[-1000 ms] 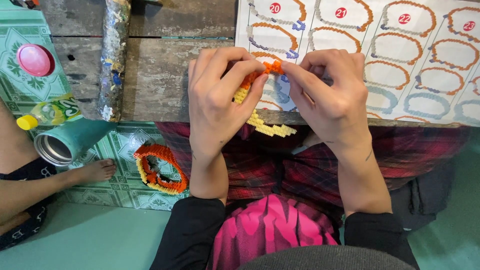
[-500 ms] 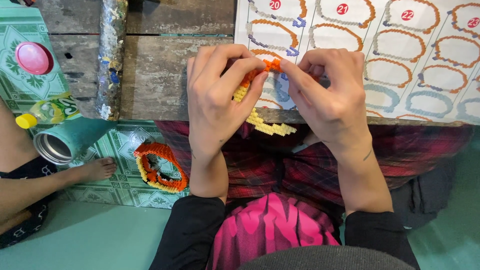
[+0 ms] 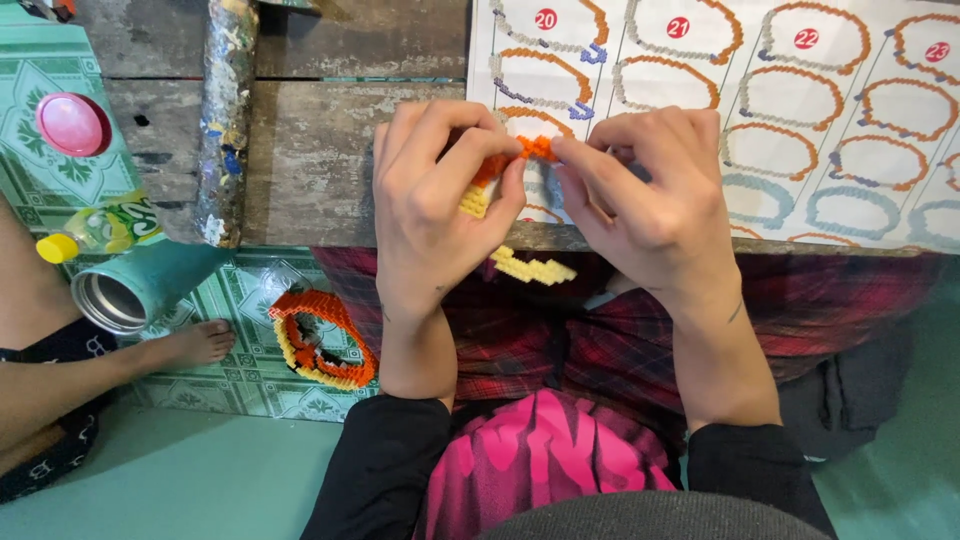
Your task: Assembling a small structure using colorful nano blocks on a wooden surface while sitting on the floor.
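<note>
Far to the left, on the patterned green floor tiles (image 3: 250, 385), a round pink lid (image 3: 73, 124), a yellow-capped bottle (image 3: 95, 230) and a teal metal cup (image 3: 140, 288) lying on its side are crowding the space beside another person's bare foot (image 3: 195, 343). Nearer the middle, a bumpy ring of orange and yellow beads (image 3: 322, 340) is resting on the tiles, just beside the left forearm. Above it, the rough, paint-flecked wooden table (image 3: 320, 150) is ending in a worn near edge. The left hand (image 3: 435, 205) is curling closed, pinching an orange and yellow beaded strip (image 3: 505, 175) over that edge, its yellow tail dangling below. The right hand (image 3: 650, 195) is pinching the strip's orange end, fingertips meeting the left's. Rightward, a smooth white sheet (image 3: 860, 120) printed with bracelet outlines is covering the tabletop, leaving bare wood only to the left of the hands.
</note>
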